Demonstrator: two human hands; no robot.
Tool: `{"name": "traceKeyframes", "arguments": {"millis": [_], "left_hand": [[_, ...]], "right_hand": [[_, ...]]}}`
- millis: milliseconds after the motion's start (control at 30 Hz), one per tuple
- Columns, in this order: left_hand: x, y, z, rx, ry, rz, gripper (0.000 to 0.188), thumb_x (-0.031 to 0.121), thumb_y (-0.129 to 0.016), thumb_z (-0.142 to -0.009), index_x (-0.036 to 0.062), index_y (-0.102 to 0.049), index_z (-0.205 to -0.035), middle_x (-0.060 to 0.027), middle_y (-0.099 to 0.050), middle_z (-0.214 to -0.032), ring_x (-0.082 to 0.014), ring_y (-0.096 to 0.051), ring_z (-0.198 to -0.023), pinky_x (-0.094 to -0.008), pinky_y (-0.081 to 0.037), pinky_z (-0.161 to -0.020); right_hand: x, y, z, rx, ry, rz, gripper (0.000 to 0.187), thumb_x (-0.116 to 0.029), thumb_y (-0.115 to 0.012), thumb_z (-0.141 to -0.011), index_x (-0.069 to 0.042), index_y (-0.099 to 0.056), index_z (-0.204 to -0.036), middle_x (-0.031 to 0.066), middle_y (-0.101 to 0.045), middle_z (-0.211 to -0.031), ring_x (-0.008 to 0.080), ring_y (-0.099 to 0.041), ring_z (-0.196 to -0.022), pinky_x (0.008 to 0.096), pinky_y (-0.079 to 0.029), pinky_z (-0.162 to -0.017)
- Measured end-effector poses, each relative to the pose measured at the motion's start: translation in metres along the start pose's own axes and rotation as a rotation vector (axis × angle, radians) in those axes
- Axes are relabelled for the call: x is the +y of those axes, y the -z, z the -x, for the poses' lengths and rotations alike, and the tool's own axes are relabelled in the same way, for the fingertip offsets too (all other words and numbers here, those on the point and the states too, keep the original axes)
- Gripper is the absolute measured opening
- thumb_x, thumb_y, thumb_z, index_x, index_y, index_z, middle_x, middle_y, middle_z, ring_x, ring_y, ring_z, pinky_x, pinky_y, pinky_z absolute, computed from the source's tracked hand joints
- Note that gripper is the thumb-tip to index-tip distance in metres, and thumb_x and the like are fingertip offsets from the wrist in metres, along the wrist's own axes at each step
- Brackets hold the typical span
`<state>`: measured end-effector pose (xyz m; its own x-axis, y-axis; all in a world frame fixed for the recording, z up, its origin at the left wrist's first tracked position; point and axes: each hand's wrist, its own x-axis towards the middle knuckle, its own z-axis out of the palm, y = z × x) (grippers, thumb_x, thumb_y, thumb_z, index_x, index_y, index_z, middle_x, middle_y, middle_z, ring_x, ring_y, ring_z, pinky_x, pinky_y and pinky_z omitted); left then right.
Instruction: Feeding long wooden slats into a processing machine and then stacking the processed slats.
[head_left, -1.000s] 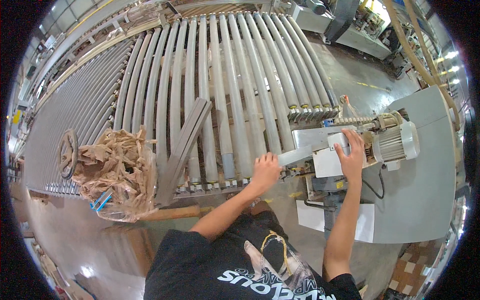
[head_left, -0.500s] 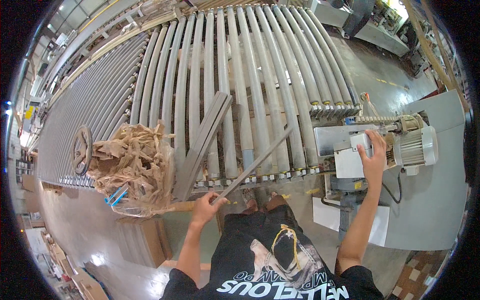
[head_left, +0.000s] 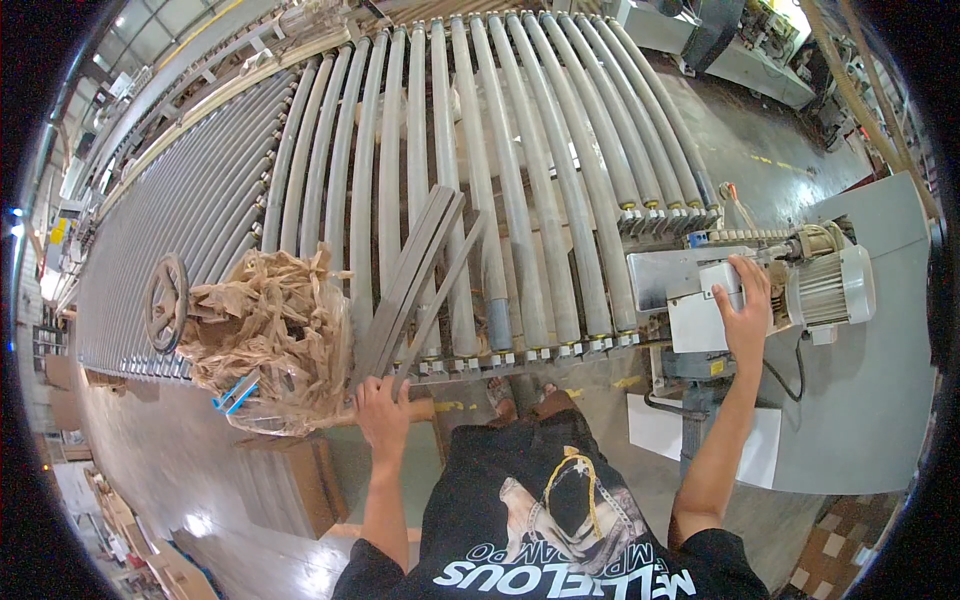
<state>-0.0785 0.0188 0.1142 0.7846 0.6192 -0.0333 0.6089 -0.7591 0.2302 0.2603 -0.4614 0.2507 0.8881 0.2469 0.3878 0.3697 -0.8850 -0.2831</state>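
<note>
A narrow grey strip [head_left: 447, 287] lies slanted across the rollers, just right of a stack of similar grey strips [head_left: 410, 275] and nearly parallel to it. My left hand [head_left: 382, 418] is at the near end of these strips, its thumb and fingers closed about the end of the narrow one. The fingertips are partly hidden against the strip ends. On the right, my right hand [head_left: 745, 312] is wrapped over a white box-shaped housing [head_left: 718, 284] on a small machine with a ribbed grey motor [head_left: 832, 287].
A roller conveyor [head_left: 530, 180] fills the middle. Crumpled brown wrapping [head_left: 270, 310] is heaped left of the strips, with a handwheel [head_left: 166, 303] beside it. Below stand stacked brown boards [head_left: 290, 480]. A large grey panel [head_left: 870, 400] is at the right.
My left hand has moved left with the narrow strip, which has swung from pointing right to lying beside the stacked strips. My right hand stays on the machine's housing.
</note>
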Motion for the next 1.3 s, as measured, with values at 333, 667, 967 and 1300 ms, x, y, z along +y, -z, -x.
{"name": "traceKeyframes", "arguments": {"millis": [333, 667, 967, 1300], "left_hand": [[-0.013, -0.055, -0.022, 0.249, -0.013, -0.019, 0.037, 0.043, -0.071, -0.100, 0.0064, -0.075, -0.106, -0.0127, -0.062, -0.100, -0.0350, -0.060, -0.102, -0.0490, -0.047, -0.093], [-0.015, -0.066, -0.027, 0.373, 0.039, 0.007, 0.038, 0.044, -0.078, -0.094, 0.0082, -0.069, -0.105, -0.0110, -0.061, -0.113, -0.0373, -0.057, -0.111, -0.0536, -0.045, -0.097], [-0.010, -0.066, -0.041, 0.188, 0.212, -0.006, 0.086, 0.047, -0.074, -0.099, 0.0053, -0.038, -0.164, -0.0204, -0.044, -0.161, -0.0440, -0.044, -0.147, -0.0603, -0.035, -0.122], [-0.003, -0.067, -0.044, 0.133, 0.279, -0.044, 0.087, 0.048, -0.071, -0.101, 0.0049, -0.033, -0.166, -0.0222, -0.041, -0.163, -0.0480, -0.042, -0.147, -0.0625, -0.033, -0.123]], "right_hand": [[-0.001, 0.001, -0.002, -0.016, -0.022, -0.033, 0.053, -0.023, -0.082, -0.092, -0.012, -0.067, -0.141, 0.0124, -0.064, -0.148, 0.0357, -0.051, -0.144, 0.0486, -0.037, -0.123], [-0.002, 0.001, -0.003, -0.023, -0.042, -0.059, 0.052, -0.024, -0.081, -0.092, -0.013, -0.067, -0.141, 0.0117, -0.065, -0.147, 0.0365, -0.049, -0.145, 0.0485, -0.037, -0.124], [0.003, 0.000, -0.002, -0.019, -0.026, -0.051, 0.052, -0.025, -0.081, -0.093, -0.013, -0.068, -0.141, 0.0113, -0.065, -0.147, 0.0358, -0.048, -0.147, 0.0487, -0.037, -0.124], [-0.007, 0.003, -0.002, -0.005, -0.028, -0.066, 0.050, -0.024, -0.081, -0.093, -0.010, -0.069, -0.140, 0.0123, -0.065, -0.146, 0.0342, -0.052, -0.143, 0.0465, -0.037, -0.123]]}}
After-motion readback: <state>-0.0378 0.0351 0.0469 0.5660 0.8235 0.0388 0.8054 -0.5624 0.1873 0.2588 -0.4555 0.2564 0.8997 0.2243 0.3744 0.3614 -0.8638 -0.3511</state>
